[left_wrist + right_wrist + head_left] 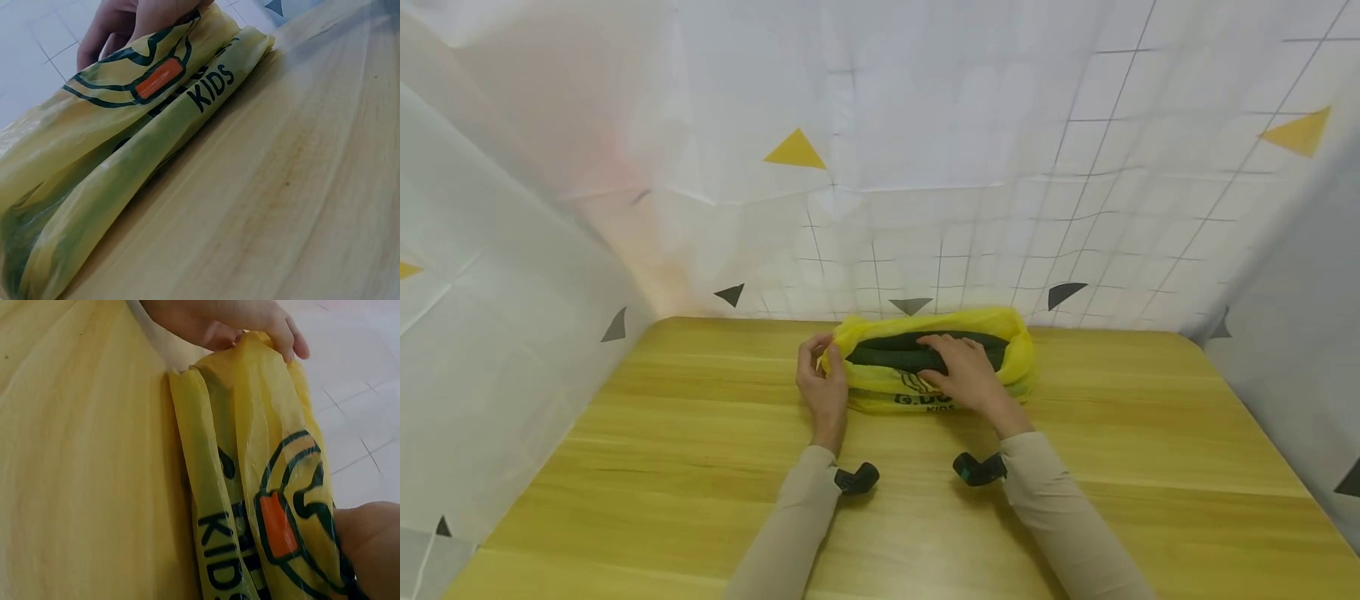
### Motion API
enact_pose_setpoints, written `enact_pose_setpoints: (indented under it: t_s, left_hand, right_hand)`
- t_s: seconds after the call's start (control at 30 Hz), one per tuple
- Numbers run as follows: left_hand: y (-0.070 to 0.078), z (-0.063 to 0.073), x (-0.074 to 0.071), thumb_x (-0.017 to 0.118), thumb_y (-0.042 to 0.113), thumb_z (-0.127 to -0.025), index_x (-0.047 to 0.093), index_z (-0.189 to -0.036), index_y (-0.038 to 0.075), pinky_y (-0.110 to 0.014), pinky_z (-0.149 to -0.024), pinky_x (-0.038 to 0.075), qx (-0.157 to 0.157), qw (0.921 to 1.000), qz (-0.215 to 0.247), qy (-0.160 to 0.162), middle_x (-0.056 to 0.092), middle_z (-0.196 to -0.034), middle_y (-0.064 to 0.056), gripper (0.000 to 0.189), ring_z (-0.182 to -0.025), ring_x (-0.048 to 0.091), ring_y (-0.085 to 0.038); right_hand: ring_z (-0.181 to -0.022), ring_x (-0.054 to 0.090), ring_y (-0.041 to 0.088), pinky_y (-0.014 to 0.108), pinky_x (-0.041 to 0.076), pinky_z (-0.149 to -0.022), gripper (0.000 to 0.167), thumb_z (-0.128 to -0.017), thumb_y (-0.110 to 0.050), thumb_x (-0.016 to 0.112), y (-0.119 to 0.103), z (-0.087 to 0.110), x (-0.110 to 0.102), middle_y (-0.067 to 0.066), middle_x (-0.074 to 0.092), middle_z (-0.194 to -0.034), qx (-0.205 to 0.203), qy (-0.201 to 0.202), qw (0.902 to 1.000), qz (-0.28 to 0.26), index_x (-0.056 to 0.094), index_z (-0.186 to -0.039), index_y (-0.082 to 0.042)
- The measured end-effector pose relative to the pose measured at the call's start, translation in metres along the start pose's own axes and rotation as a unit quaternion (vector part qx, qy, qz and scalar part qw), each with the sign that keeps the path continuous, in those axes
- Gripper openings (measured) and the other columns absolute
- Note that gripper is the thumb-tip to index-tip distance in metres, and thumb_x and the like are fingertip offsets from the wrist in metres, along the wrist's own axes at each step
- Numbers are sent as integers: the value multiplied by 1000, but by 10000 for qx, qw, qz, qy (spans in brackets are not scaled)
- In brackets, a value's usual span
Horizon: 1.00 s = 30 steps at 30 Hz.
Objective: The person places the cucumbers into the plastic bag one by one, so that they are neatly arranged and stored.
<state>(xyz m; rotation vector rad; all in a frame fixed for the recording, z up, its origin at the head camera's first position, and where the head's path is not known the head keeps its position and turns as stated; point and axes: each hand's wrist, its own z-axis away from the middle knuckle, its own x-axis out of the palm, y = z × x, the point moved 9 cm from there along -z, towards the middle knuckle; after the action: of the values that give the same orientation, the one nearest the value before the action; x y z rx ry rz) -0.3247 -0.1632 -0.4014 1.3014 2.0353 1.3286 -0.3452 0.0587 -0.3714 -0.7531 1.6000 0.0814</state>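
A yellow plastic bag (868,402) with dark printed letters lies lengthwise on the wooden table, its mouth facing up. Inside the mouth, long dark green cucumbers (887,360) lie side by side. At the bag's left end my left hand (823,385) pinches the rim between thumb and fingers; the right wrist view shows those fingers over the bag's top edge. My right hand (973,375) reaches into the mouth from the front right, thumb and fingers curled about the front cucumber. From the left wrist view, the bag's printed side hides its fingertips.
The wooden table (700,467) runs up to a white sheet (925,242) with grid lines and triangles, close behind the bag. More sheeting hangs at both sides. A small black device (859,479) juts from the left sleeve, another (977,469) from the right.
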Motion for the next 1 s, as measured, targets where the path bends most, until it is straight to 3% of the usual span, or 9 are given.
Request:
enact_pose_setpoints:
  t_s: [0.17,0.5,0.73,1.0]
  left_hand:
    - [-1,0,2,57,21,-95,60,-113,14,-20,-79,50,-29,10000,-13,-48,62,-113,-3,20,-107,56,-15]
    - [-1,-1,0,57,24,-95,61,-112,15,-22,-78,50,69,9999,-97,-49,62,-112,-2,20,-105,56,-16]
    - [-2,1,1,56,20,-95,60,-114,9,-22,-76,46,-162,9997,-158,-63,61,-115,-6,22,-106,54,-17]
    - [25,4,2,53,10,-95,57,-116,-2,-24,-76,44,-253,9994,-105,-229,59,-118,-17,25,-107,52,-26]
  right_hand:
    - [-117,56,30,56,31,-105,44,-90,-34,64,4,1,-4,9,62,-127,61,-2,10000,45,56,-128,-14]
    - [-121,53,32,58,29,-105,47,-89,-31,65,5,2,-3,10,58,-131,-94,-195,9997,-133,53,-131,-14]
    - [-117,55,31,54,38,-101,42,-91,-26,63,3,14,-21,9,59,-128,-468,179,9971,-570,56,-128,-9]
    - [-109,58,27,46,46,-92,32,-92,-25,61,10,40,-58,7,62,-121,-655,379,9936,-837,61,-120,-9]
